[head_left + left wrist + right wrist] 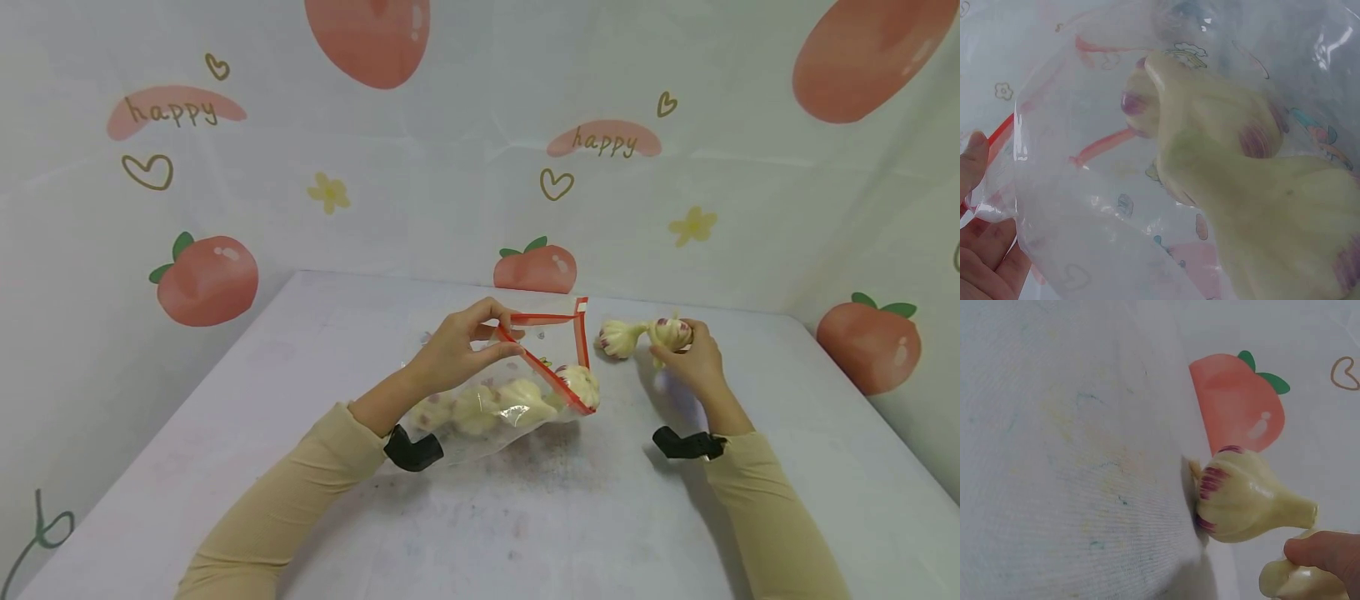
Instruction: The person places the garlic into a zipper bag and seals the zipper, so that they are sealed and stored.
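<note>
A clear zip bag with a red-edged mouth (551, 381) lies on the table, holding several garlic bulbs (476, 408). One garlic bulb (579, 386) sits right at the mouth. My left hand (453, 350) pinches the bag's edge between thumb and fingers, and the mouth gapes to the right. Through the plastic, the left wrist view shows pale bulbs (1210, 125) with purple streaks. With its thumb and fingers, my right hand (699, 362) grips a garlic bulb (670, 332). Another garlic bulb (1238, 494) rests on the table beside the held one.
The white table (480, 525) reaches back to a white cloth wall (420, 225) printed with peaches, hearts and flowers. Cloth also closes off the left and right sides. A black wrist camera (414, 450) sits on the left wrist, another (686, 443) on the right.
</note>
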